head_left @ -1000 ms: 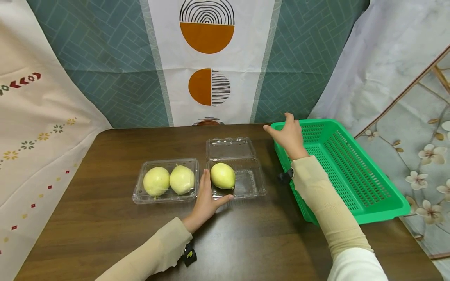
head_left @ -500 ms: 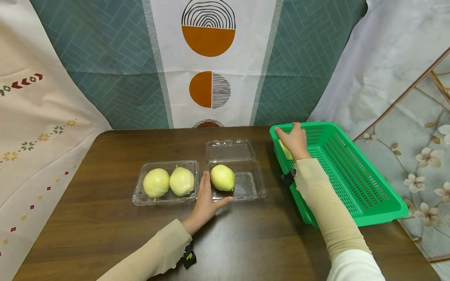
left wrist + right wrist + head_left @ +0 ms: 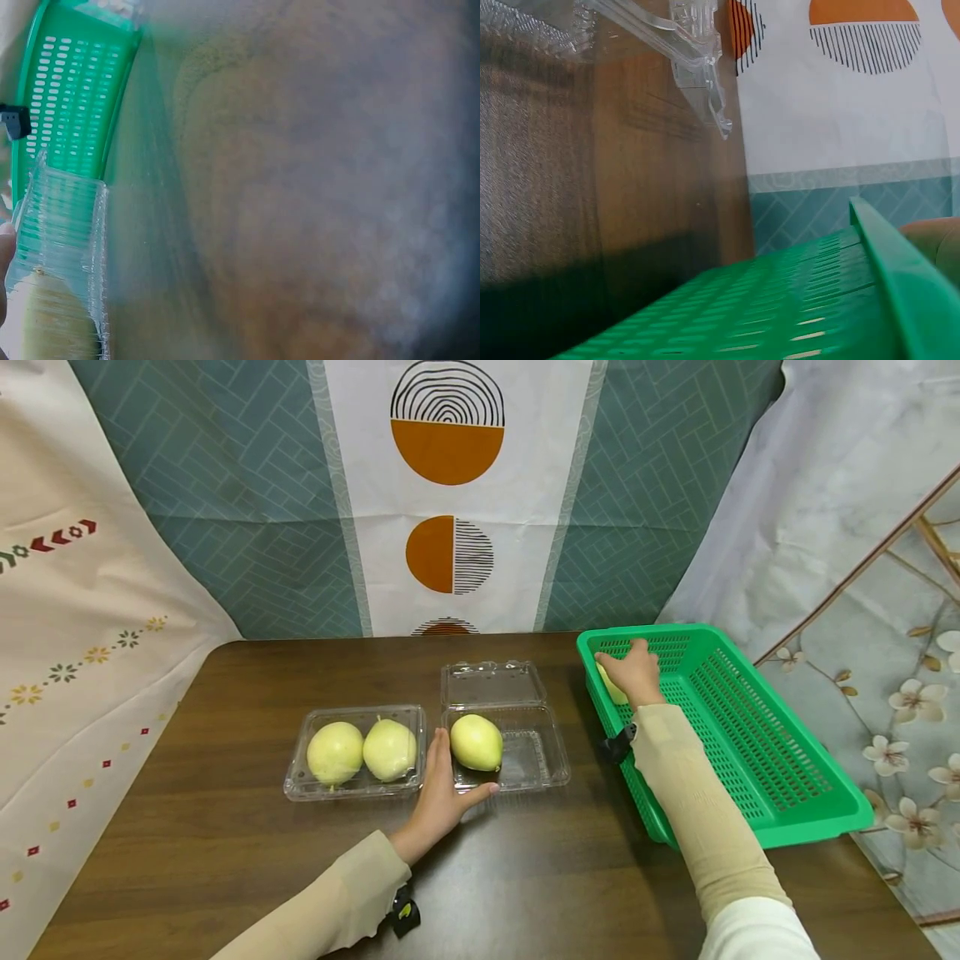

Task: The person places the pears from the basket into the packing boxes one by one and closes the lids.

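Two yellow-green pears lie in a lidded clear plastic box on the left. Beside it, an open clear plastic box holds one pear in its left half; its lid is folded back. My left hand rests at the front left edge of the open box, fingers straight and thumb spread along the front. My right hand is down inside the far left corner of the green basket, gripping another pear. Its fingertips are mostly hidden. The right wrist view shows mainly the basket's outer wall.
The brown wooden table ends at a patterned cloth behind the boxes. The basket's raised rim stands between the open box and my right hand. Cloths hang at both sides.
My right hand has gone from above the basket's left rim down into its far left corner, onto a pear there. The left hand stays at the open box.
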`<act>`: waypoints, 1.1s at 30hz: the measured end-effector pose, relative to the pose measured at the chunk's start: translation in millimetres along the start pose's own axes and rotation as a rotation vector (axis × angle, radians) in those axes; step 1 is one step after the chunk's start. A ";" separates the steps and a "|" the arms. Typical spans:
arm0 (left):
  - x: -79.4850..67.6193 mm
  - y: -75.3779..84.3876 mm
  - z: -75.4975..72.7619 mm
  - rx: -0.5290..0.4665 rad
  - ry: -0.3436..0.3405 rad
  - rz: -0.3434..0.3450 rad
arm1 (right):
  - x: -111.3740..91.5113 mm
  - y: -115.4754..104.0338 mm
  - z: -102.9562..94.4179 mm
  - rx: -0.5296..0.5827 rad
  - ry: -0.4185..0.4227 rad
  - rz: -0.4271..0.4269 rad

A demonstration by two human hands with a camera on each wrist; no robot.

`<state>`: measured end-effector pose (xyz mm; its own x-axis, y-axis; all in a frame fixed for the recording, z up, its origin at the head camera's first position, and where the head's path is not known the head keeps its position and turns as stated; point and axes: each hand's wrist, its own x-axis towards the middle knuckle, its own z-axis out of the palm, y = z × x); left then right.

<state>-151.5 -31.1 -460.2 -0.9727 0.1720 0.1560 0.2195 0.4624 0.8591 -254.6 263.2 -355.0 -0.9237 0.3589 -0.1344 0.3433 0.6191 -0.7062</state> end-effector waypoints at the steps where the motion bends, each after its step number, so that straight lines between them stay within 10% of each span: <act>1: -0.1 0.0 0.2 -0.002 0.000 0.000 | 0.5 1.4 0.5 -0.005 -0.006 0.007; 33: 0.3 -2.1 2.1 0.004 0.010 -0.009 | 15.6 28.2 12.0 0.129 -0.093 0.135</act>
<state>-152.1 -30.3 -463.1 -0.9753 0.1590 0.1531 0.2109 0.4671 0.8587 -261.3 278.0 -385.4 -0.8843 0.3631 -0.2934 0.4462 0.4725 -0.7600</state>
